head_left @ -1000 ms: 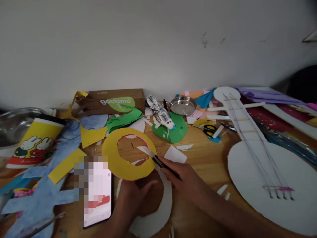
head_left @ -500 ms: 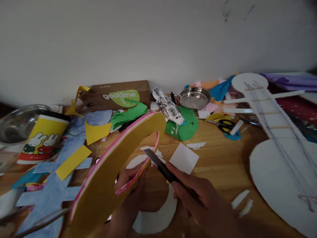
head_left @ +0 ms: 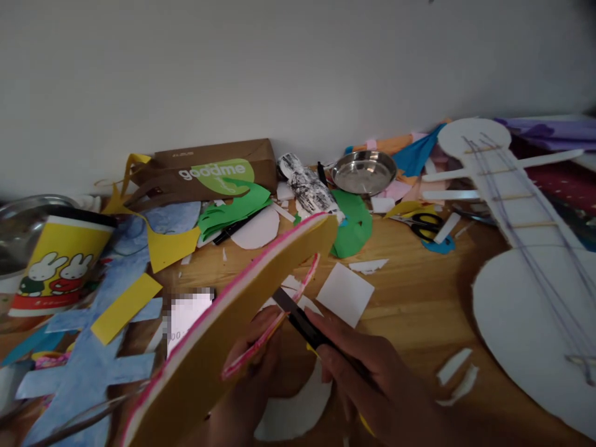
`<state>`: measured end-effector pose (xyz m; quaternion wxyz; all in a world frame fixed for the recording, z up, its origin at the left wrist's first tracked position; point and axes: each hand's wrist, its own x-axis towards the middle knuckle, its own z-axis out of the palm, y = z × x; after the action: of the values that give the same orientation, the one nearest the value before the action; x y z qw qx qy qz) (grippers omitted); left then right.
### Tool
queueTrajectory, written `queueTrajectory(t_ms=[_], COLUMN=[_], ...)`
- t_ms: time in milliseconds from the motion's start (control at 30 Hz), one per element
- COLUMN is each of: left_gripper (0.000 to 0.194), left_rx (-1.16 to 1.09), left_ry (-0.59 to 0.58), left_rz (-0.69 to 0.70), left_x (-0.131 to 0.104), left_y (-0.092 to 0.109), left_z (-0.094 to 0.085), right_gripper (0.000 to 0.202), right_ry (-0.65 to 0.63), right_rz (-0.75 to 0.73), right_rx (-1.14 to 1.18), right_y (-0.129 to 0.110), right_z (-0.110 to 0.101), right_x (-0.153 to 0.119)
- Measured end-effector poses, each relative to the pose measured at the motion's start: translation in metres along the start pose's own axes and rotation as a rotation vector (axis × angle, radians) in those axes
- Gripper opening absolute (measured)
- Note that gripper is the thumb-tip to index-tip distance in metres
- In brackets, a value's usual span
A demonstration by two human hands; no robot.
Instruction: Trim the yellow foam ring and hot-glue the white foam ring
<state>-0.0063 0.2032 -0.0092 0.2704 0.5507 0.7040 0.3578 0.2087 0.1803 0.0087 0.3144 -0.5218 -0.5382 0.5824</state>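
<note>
A large curved yellow board piece (head_left: 218, 329) with a pink-and-white edge slants across the lower middle. My left hand (head_left: 251, 372) grips its inner part beside the opening, fingers partly hidden by the board. In my right hand (head_left: 363, 366) is a black utility knife (head_left: 310, 329), its blade out and pointing up-left. The blade lies at the pink inner edge of the opening; whether it touches cannot be made out. Beneath the hands lies a curved white piece (head_left: 298, 413). A white square (head_left: 345, 294) lies just beyond the knife.
Left are a yellow cup (head_left: 60, 264), a blue painted cutout (head_left: 97, 347) and a phone (head_left: 189, 316). A brown bag (head_left: 209, 171), metal dish (head_left: 364, 172) and black-handled scissors (head_left: 426, 226) lie farther back. A white guitar-shaped cutout (head_left: 526, 304) fills the right, near white scraps (head_left: 454, 366).
The yellow board has turned to show more of its edge, and its upper end has shifted right. More of the phone and a round white piece now show. The view has shifted slightly.
</note>
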Motion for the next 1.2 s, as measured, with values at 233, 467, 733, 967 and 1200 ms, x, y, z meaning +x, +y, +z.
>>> queueTrajectory(t_ms=[233,467,733,967,1200], left_gripper=[0.016,0.013,0.026,0.016,0.022], left_rx=[0.012,0.029,0.044,-0.082,-0.082], left_ry=[-0.035,0.009,-0.015,-0.103,-0.064], left_rz=[0.165,0.107,0.015,0.014,-0.053], left_x=[0.001,0.000,-0.003,-0.002,-0.005], left_y=[0.010,0.006,0.016,0.021,0.032], left_z=[0.002,0.005,0.006,0.009,0.011], right_gripper=[0.052,0.052,0.057,0.056,0.055], right_ry=[-0.031,-0.036,-0.092,-0.046,-0.035], right_rz=[0.090,0.162,0.256,0.260,0.236], right_rx=[0.063,0.153,0.306,0.395,0.311], right_y=[0.001,-0.001,-0.009,-0.007,-0.005], right_z=[0.005,0.009,0.012,0.018,0.016], right_x=[-0.003,-0.004,-0.004,-0.006,-0.006])
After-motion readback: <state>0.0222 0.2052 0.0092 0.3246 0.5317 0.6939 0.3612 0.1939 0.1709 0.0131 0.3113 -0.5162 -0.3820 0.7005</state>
